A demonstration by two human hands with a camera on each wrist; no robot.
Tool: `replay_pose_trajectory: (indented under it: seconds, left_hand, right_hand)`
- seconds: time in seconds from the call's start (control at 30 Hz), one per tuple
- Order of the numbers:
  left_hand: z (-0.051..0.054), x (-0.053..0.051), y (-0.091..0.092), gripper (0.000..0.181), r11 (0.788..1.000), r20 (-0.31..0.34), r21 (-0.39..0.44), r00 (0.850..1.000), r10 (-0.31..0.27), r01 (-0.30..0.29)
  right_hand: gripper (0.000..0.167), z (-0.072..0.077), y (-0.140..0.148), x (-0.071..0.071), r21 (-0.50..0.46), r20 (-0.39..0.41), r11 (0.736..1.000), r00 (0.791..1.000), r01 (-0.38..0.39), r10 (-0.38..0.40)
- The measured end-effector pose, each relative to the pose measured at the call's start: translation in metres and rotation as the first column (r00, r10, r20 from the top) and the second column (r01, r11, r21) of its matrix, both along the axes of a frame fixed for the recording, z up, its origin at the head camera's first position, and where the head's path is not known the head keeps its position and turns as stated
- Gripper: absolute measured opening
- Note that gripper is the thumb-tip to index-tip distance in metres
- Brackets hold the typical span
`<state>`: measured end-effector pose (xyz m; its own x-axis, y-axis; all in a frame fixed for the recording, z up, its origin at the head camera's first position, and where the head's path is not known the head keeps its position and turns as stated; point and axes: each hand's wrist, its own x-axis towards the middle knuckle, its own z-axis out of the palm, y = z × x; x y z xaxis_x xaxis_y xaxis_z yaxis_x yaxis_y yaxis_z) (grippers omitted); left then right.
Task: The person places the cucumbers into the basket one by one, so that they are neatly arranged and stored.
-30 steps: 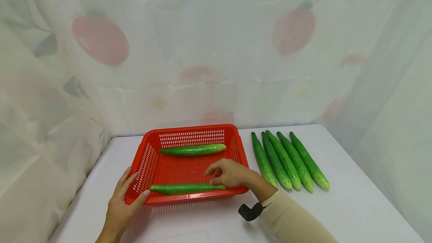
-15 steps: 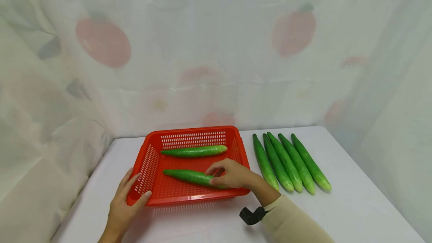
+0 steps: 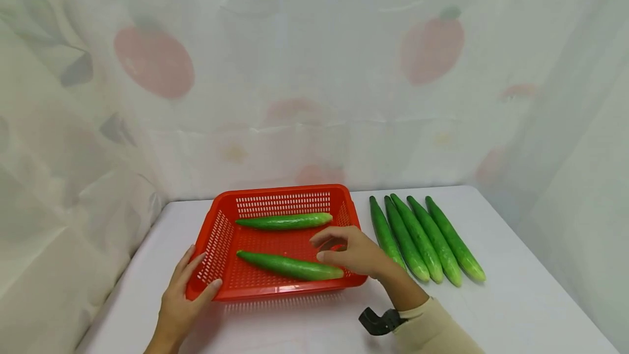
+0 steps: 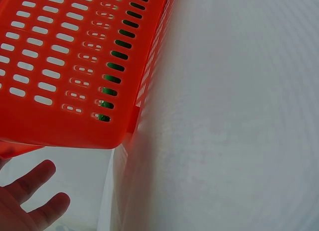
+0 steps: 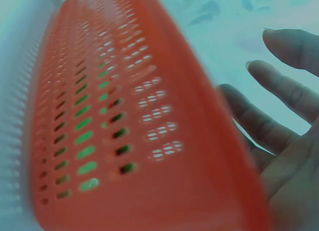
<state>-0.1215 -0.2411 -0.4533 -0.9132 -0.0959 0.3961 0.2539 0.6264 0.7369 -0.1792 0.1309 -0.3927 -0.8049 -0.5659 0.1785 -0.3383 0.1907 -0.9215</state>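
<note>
A red basket (image 3: 275,290) holds two cucumbers in the head view: one (image 3: 285,222) along its back side, another (image 3: 290,266) lying slightly slanted near its front. The left hand (image 3: 178,302) rests at the basket's front left corner, fingers spread along the outside and thumb near the rim. Above the basket's right part hovers the right hand (image 3: 351,251), fingers bent loosely with nothing between them, just above the front cucumber's pale end. In the right wrist view the right hand (image 5: 294,121) shows spread fingers beyond the basket wall (image 5: 164,191).
Several more cucumbers (image 3: 417,236) lie side by side on the white table (image 3: 521,299), right of the basket. A pale sheet with printed fruit (image 3: 432,51) hangs behind the table, and further sheets stand at both sides.
The front cucumber has come away from the basket's front wall and lies inside at a slant. The right hand has let it go and moved slightly up and right. The left hand stays at the corner.
</note>
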Motion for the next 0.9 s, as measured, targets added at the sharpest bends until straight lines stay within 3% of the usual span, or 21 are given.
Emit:
replay_pose_trajectory:
  seconds: [0.23, 0.6, 0.9]
  left_hand:
    - [-0.001, 0.0, -0.002, 0.066, 1.0, -0.01, 0.003, 1.0, -0.01, 0.01]
    - [0.003, 0.001, 0.0, 0.065, 1.0, 0.019, -0.009, 1.0, 0.005, -0.005]
    - [0.002, 0.0, -0.001, 0.066, 1.0, 0.039, -0.021, 0.999, 0.013, -0.012]
  right_hand:
    - [0.024, 0.012, 0.017, 0.009, -0.119, -0.05, 0.992, 0.998, 0.035, -0.041]
    - [0.029, 0.025, 0.037, 0.025, -0.178, -0.08, 0.981, 0.993, 0.077, -0.092]
    - [0.031, 0.031, 0.05, 0.032, -0.261, -0.153, 0.964, 0.985, 0.042, -0.085]
